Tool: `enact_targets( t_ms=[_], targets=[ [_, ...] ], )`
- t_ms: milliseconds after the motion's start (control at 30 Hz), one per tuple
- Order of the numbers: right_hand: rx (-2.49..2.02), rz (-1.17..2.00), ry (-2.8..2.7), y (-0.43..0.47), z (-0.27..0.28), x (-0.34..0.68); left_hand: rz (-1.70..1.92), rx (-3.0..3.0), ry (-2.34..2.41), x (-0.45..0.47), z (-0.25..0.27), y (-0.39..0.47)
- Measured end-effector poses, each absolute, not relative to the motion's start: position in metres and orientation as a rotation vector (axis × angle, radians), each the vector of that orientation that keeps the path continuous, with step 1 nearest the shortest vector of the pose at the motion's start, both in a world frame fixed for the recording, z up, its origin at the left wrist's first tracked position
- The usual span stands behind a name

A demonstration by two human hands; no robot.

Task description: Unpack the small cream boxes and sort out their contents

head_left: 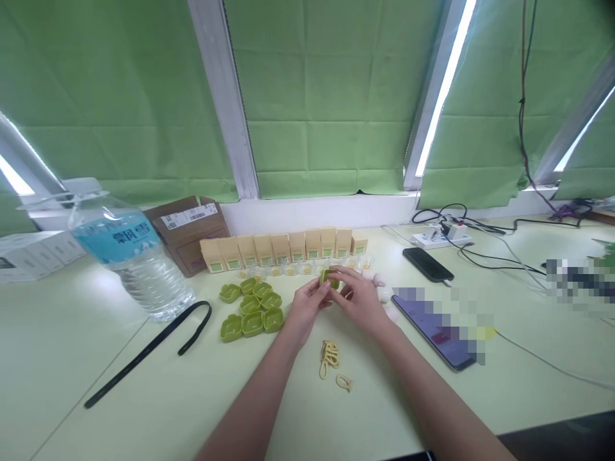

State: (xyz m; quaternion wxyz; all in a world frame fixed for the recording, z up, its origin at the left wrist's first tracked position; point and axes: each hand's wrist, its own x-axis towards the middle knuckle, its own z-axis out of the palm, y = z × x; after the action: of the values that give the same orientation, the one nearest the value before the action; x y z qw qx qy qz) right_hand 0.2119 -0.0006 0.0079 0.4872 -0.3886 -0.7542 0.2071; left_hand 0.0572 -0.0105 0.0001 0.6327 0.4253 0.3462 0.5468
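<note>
Between both hands, a little above the table, is a small green cup-like piece (327, 278). My left hand (310, 302) pinches it from the left, and my right hand (356, 293) has its fingers curled round it from the right. Left of my hands lie several matching green pieces (252, 323), hollow with raised rims. Below my hands rests a small heap of pale yellow loops (329, 355), with a single yellow loop (344, 383) apart from it. Small whitish-pink rounded pieces (384, 294) sit beside my right hand, partly hidden by it.
A row of brown paper packets (271, 248) stands behind small clear pieces with yellow centres (307, 269). On the left are a large water bottle (139, 269), a cardboard box (189, 234) and a black strap (144, 355). To the right lie two phones (427, 264) and a power strip (441, 239) with cables.
</note>
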Motion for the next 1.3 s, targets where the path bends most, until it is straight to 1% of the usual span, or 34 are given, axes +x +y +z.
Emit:
enact_targets(
  t_ms=[100, 367, 600, 1300],
  targets=[
    [-0.948, 0.492, -1.827, -0.0021, 0.0098, 0.2120, 1.304, 0.906, 0.731, 0.0561, -0.0021, -0.0084],
    [-1.038, 0.545, -1.775, -0.0021, 0.0117, 0.2123, 1.430, 0.809, 0.794, 0.0546, -0.0041, -0.0056],
    [-1.129, 0.504, -1.742, 0.0003, 0.0129, 0.2132, 1.382, 0.955, 0.807, 0.0578, 0.0033, -0.0111],
    [-1.024, 0.534, -1.707, -0.0030, 0.0121, 0.2112, 1.303, 1.082, 0.813, 0.0584, 0.0034, -0.0138]
  ],
)
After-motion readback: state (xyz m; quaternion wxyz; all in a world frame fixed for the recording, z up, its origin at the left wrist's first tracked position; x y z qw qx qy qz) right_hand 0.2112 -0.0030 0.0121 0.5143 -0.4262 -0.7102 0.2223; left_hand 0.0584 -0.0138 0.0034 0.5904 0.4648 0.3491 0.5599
